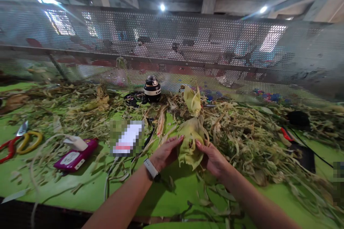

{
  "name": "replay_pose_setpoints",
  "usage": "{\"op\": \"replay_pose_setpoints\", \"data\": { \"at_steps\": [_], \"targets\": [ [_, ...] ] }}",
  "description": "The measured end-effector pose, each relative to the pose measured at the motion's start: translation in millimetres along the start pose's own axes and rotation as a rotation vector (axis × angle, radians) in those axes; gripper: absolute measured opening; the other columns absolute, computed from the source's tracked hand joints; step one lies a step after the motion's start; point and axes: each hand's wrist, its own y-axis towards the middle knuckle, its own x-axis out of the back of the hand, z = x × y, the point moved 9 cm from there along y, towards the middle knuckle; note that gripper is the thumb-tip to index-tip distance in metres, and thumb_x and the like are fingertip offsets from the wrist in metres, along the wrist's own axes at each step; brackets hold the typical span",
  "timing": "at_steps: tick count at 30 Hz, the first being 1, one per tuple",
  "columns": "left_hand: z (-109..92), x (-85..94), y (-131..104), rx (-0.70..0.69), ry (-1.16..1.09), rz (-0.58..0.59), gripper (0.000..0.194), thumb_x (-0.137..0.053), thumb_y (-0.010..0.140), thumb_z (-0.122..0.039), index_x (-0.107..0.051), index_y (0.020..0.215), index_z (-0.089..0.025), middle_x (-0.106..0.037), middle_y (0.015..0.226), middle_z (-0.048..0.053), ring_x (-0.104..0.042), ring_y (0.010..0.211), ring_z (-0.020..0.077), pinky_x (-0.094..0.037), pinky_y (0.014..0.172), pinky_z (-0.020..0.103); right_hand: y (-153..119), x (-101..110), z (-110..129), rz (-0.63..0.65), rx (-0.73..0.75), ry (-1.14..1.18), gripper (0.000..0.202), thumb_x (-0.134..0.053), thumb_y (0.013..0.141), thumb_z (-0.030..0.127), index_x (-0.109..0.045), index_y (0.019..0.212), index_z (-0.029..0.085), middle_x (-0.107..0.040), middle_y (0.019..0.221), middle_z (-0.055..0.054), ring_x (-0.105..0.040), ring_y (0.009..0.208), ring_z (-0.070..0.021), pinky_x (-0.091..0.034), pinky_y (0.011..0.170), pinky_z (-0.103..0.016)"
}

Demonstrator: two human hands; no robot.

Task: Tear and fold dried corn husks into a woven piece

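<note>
Between both hands lies one yellow-green leaf (191, 152), at the left hand's (168, 152) three o'clock and the right hand's (213, 157) nine; each pinches an edge between thumb and fingers. Both forearms reach toward twelve, angling inward over the green desk (94, 189).

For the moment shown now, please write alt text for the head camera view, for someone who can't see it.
Two bare hands hold a pale yellow-green leafy piece over a green table strewn with dried plant matter. Scissors, a magenta device and a blurred-out phone-like object lie left; perforated metal stands behind.
</note>
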Motion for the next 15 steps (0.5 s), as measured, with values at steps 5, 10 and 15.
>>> {"op": "replay_pose_setpoints", "data": {
  "at_steps": [5,10,15],
  "targets": [
    [4,-7.3,0,0.029,-0.043,0.048,0.027,-0.074,0.068,-0.032,-0.069,0.089,-0.015,-0.072,0.076,0.005,-0.067,0.075,0.0199,-0.049,0.077,0.032,0,4,-3,-0.039,-0.009,0.084,0.034,-0.083,0.055,0.029,-0.065,0.082,0.019,-0.071,0.065,0.002,-0.066,0.064,-0.0178,-0.053,0.071,-0.032],
    [-4,-7.7,-4,0.004,-0.096,0.039,0.016,-0.073,0.07,-0.028,-0.067,0.074,-0.014,-0.06,0.049,-0.002,-0.056,0.048,0.0123,-0.047,0.058,0.027,-3,-11,-2,0.085,-0.025,0.061,0.021,-0.074,0.065,0.034,-0.057,0.066,0.021,-0.059,0.051,0.005,-0.056,0.051,-0.0128,-0.05,0.062,-0.028],
    [-50,10.8,-13,-0.23,-0.246,0.003,0.027,-0.067,0.075,-0.015,-0.053,0.052,-0.017,-0.041,0.034,-0.01,-0.028,0.03,0.0006,-0.03,0.038,0.013,3,13,59,0.07,0.22,0.111,0.041,-0.066,0.067,0.021,-0.032,0.045,0.022,-0.032,0.037,0.009,-0.034,0.036,-0.0067,-0.041,0.043,-0.019]
  ]
}}
